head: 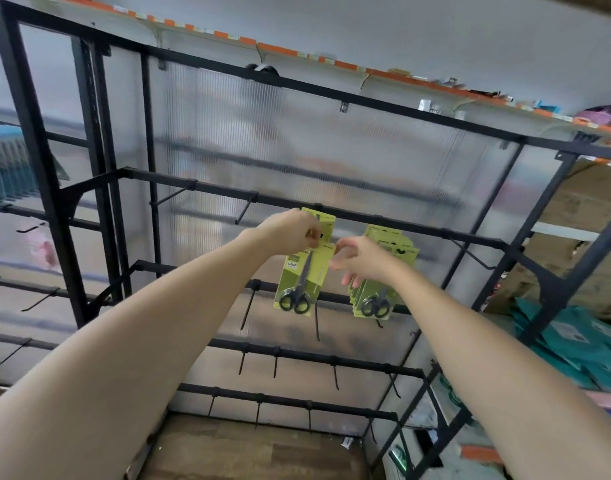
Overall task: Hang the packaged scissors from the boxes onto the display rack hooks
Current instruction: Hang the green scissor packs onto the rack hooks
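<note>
While the left hand (290,233) pinches the top of a yellow-green carded pack of black-handled scissors (302,271) at the black metal display rack (383,221), its grip is closed on the card. The right hand (361,259) hovers beside it, fingers loosely spread, holding nothing.

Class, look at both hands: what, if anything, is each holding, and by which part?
The left hand pinches the packaged scissors by the card's top edge. The right hand touches its right edge, fingers relaxed, gripping nothing.

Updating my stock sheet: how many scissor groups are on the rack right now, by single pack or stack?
Single green scissors pack, pinched at the top by the left hand: 1
Hanging stack of scissors packs, behind the right hand, pack count unclear: 1
Total: 2 groups
</note>
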### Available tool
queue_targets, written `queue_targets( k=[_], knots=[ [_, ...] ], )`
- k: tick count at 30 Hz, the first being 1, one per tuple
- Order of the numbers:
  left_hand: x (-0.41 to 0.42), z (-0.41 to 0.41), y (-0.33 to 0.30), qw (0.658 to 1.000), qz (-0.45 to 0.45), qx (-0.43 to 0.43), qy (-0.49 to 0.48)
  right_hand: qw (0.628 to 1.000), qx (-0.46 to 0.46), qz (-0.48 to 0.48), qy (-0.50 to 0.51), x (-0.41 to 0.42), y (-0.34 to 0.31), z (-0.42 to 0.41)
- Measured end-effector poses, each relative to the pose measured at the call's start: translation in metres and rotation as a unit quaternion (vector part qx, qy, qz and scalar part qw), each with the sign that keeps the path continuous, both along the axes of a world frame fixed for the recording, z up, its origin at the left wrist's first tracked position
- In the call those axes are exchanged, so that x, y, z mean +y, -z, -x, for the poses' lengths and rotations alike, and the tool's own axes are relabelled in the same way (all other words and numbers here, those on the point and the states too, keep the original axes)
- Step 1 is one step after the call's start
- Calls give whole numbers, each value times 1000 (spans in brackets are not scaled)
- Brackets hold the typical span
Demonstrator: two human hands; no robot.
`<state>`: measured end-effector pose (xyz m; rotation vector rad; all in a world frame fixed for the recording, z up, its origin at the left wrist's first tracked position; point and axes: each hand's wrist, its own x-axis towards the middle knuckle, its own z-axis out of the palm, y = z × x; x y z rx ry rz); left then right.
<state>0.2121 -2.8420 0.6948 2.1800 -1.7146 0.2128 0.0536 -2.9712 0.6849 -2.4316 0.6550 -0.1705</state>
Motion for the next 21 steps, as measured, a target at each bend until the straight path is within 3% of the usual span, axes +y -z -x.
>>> queue_targets(
  k=[7,10,21],
  knots=[
    [-9,8,-7,996,66,57,-3,993,-112,10,33,3,2,3],
    [-4,3,-9,993,90,46,-55,989,-141,34,44,11,4,1],
    [25,-15,-6,994,43,-13,-101,975,-86,114,172,8,20,-41]
  ],
)
